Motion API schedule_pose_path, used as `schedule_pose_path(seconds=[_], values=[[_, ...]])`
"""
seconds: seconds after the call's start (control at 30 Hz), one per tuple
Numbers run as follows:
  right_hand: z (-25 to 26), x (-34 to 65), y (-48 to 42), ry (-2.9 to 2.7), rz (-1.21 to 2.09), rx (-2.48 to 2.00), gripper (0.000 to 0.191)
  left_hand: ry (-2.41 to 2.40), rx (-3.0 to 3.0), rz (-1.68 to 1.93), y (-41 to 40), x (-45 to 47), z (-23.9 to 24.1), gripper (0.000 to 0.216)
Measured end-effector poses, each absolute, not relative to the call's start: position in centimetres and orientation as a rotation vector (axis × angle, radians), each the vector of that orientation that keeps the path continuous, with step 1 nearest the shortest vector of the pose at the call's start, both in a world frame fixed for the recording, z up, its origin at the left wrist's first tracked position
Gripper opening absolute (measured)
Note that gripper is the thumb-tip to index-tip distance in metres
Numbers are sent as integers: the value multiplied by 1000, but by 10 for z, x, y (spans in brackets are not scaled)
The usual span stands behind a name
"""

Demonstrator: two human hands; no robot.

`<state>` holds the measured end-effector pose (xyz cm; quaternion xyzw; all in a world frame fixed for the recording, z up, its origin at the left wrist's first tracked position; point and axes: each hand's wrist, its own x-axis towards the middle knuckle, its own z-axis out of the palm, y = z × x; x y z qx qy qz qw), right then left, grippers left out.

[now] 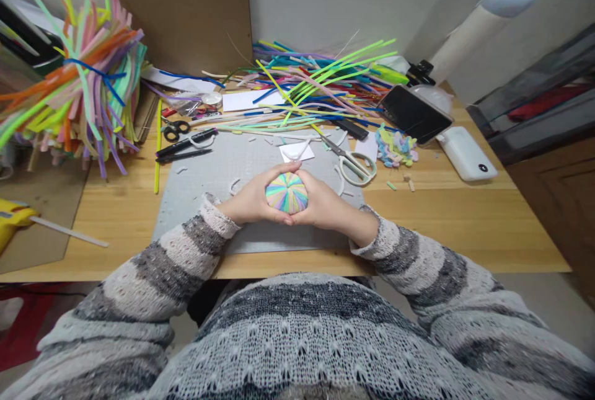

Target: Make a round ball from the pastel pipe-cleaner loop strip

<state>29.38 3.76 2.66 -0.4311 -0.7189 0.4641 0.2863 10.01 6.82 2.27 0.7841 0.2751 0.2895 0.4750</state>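
Observation:
A round ball [287,193] striped in pastel pink, yellow, blue and green, with its stripes meeting at the top, sits between my hands. My left hand [255,200] wraps round its left side, and my right hand [320,201] closes round its right side. Thumbs and fingertips meet at the near and far edges of the ball. Below the hands is a grey cutting mat [195,201]. Just beyond the fingers lies a small white card [296,152] with a bent white stem on it. White-handled scissors [356,167] rest to the right of my right hand.
Colourful pipe cleaners [316,77] are heaped along the back; a big bundle [88,84] stands left. Pens [186,146] and black scissors [175,129] lie left. A glue gun [13,220], a phone [416,113], a white power bank [467,153] and a pastel fuzzy pile [395,147] flank the mat.

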Motion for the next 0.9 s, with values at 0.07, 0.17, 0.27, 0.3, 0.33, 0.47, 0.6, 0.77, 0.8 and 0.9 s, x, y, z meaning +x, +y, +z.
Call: schedule_pose_path(seconds=[0.07, 0.17, 0.27, 0.3, 0.33, 0.47, 0.6, 0.77, 0.8, 0.9], values=[[24, 293, 37, -1911, 1224, -1159, 85, 680, 1898, 727, 67, 101, 21, 102], [24, 292, 36, -1915, 1166, -1174, 80, 677, 1894, 741, 64, 102, 19, 100], [24, 291, 37, -1894, 1205, -1133, 75, 723, 1874, 764, 60, 104, 18, 98], [24, 291, 38, -1880, 1247, -1099, 75, 757, 1872, 772, 58, 105, 19, 98], [23, 291, 40, -1868, 1290, -1061, 76, 795, 1874, 781, 55, 106, 19, 97], [17, 292, 47, -1873, 1406, -882, 77, 976, 1873, 824, 40, 112, 21, 92], [14, 296, 53, -1949, 1402, -810, 82, 1123, 1873, 912, 28, 119, 20, 84], [17, 301, 54, -2020, 1326, -921, 86, 1192, 2019, 814, 31, 116, 26, 79], [18, 301, 54, -2015, 1318, -930, 88, 1200, 2078, 742, 33, 113, 30, 82], [20, 301, 53, -2007, 1309, -983, 92, 1195, 2223, 503, 40, 102, 43, 106]])
